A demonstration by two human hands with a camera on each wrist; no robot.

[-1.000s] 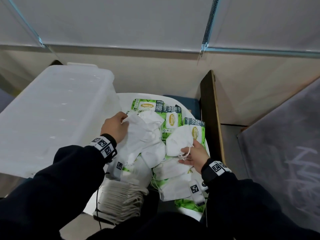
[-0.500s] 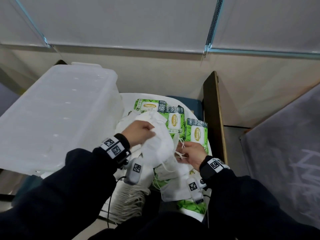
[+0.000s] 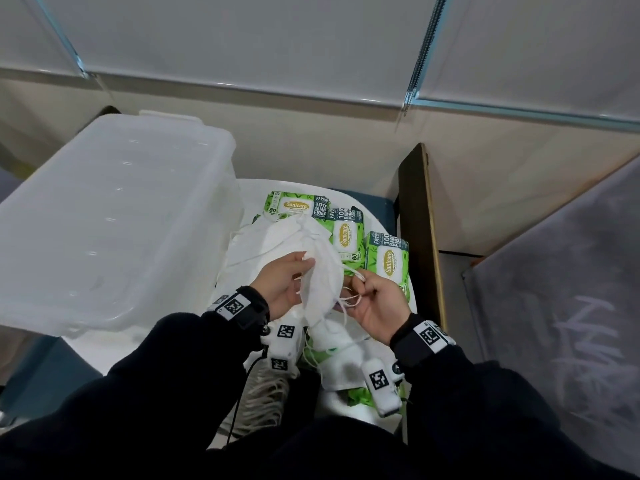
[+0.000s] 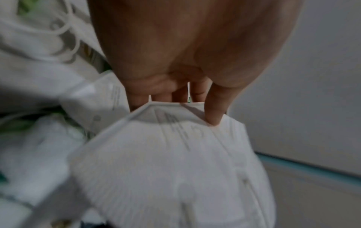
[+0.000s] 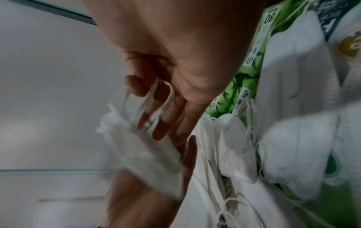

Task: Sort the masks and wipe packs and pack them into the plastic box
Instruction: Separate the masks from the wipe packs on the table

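Note:
My left hand grips a stack of folded white masks lifted above the pile, thumb on the front face. My right hand pinches the masks' white ear loops, which wrap round its fingers. More loose masks lie on the round white table among green wipe packs. The clear plastic box stands to the left, lid on.
A bundle of masks sits at the table's near edge below my left wrist. A dark wooden board stands on edge right of the table. A grey mat lies at far right. The wall runs behind.
Both hands have come together. The left hand lifted masks from the pile and swung right; the right hand left the single mask on the table and took the ear loops.

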